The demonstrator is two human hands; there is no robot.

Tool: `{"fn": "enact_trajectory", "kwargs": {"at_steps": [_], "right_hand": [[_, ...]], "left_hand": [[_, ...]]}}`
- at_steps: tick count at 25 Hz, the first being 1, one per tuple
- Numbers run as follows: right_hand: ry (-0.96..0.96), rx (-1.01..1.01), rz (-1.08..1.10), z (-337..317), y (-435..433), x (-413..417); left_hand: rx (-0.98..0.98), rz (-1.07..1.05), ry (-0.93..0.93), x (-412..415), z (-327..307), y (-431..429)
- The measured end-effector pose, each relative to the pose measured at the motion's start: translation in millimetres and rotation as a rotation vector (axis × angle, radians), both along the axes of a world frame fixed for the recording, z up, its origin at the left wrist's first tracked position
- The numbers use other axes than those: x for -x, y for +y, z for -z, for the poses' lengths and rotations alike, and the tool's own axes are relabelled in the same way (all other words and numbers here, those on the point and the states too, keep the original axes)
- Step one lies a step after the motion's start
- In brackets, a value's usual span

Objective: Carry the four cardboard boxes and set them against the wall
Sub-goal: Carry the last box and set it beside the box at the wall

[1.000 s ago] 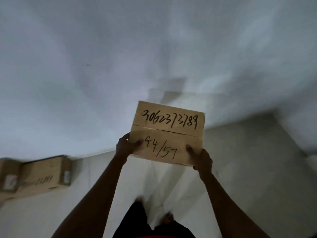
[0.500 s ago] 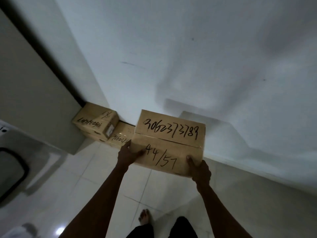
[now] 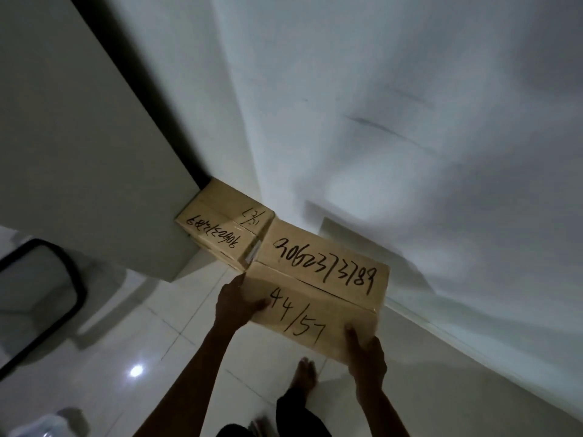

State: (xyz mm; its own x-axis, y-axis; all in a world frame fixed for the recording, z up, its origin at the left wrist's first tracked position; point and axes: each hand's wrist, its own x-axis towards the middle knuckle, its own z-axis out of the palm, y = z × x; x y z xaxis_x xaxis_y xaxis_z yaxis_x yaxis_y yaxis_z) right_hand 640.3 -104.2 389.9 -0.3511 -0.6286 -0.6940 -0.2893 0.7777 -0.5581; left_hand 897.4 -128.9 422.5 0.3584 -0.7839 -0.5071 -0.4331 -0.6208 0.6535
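Observation:
I hold a cardboard box [image 3: 318,279] with handwritten numbers and "44/57" on top, above the tiled floor near the white wall [image 3: 410,121]. My left hand [image 3: 236,302] grips its left end and my right hand [image 3: 366,357] grips its near right corner. Just beyond its left end, another cardboard box [image 3: 220,228] with handwritten numbers rests in the corner against the wall. The carried box hides whatever lies directly behind it.
A grey panel [image 3: 79,137] stands to the left of the corner. A dark-rimmed object [image 3: 47,298] lies on the floor at the left. My bare foot [image 3: 304,373] is on the glossy tiles [image 3: 157,357] below the box.
I have stepped closer to the corner and the view has swung left. The carried box now sits lower, right beside the box in the corner, and covers the second box seen earlier.

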Motion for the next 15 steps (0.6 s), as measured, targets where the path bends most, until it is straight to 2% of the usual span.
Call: {"fn": "enact_trajectory", "kwargs": {"at_steps": [4, 9, 13, 15], "right_hand": [[0.064, -0.07, 0.087, 113, -44, -42], [0.076, -0.105, 0.166, 235, -69, -64], [0.113, -0.059, 0.16, 288, -81, -79], [0.101, -0.021, 0.142, 298, -87, -88]], "left_hand": [[-0.002, 0.043, -0.055, -35, 119, -54], [-0.04, 0.066, -0.026, -51, 249, -91], [-0.033, 0.118, -0.123, -58, 297, -98], [0.029, 0.206, -0.241, -59, 303, -93]]}}
